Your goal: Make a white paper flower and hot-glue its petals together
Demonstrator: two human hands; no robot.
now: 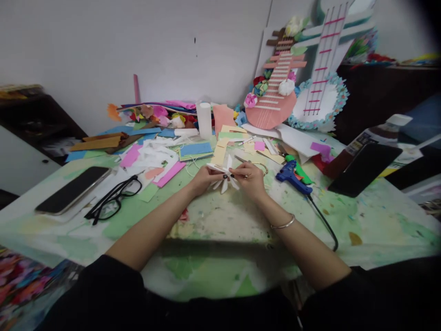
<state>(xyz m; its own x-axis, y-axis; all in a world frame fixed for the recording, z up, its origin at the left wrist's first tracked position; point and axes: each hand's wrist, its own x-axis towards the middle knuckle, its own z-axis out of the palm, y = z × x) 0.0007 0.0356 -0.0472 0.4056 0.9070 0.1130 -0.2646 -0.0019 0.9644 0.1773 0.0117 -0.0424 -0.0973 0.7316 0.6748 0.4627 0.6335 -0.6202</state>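
Note:
Between my two hands, above the front middle of the table, is a white paper flower (225,185) with narrow petals spreading outward. My left hand (206,179) pinches it from the left, thumb and fingers closed on the paper. From the right, my right hand (251,178) grips it near the centre with its fingertips. The flower's middle is partly hidden by my fingers. Just behind my right hand lie scissors (240,159), only partly showing. A blue glue gun (292,177) rests to the right of that hand, its black cable running toward the table's front edge.
Glasses (115,198) and a phone (74,189) lie on the left. White paper scraps (151,156) and a blue pad (196,149) sit behind my hands. A dark tablet-like slab (365,169) leans by a bottle (367,140) at right. Paper instruments (272,108) stand against the wall.

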